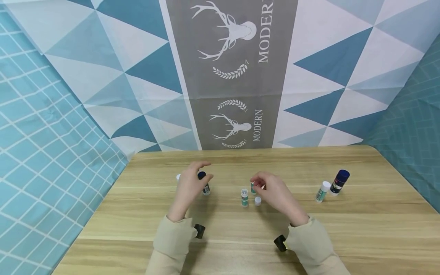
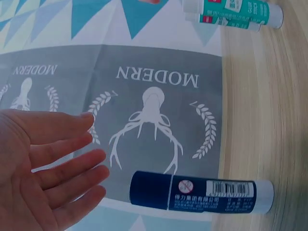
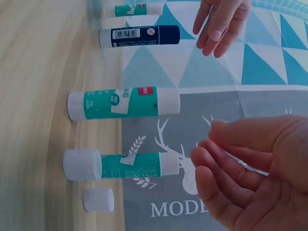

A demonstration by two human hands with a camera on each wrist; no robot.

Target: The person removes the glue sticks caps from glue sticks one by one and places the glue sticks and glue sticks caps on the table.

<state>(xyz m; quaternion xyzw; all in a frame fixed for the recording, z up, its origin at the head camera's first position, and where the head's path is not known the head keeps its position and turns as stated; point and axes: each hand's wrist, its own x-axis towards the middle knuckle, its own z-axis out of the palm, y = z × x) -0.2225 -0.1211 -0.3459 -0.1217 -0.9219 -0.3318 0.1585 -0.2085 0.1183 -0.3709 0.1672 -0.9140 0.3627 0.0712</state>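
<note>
My left hand is beside a standing glue stick with a navy cap; thumb and fingers are spread with nothing between them. In the left wrist view, this navy glue stick is apart from the fingers. My right hand hovers by a green glue stick, partly hidden behind its fingertips. The right wrist view shows its fingers loosely curved and holding nothing. Another green glue stick stands to its left. A white cap lies in front; a second small white cap shows in the right wrist view.
Toward the table's right stand a green glue stick with a white top and a navy glue stick. Past my left hand is one more green glue stick. Patterned cloth hangs behind the wooden table.
</note>
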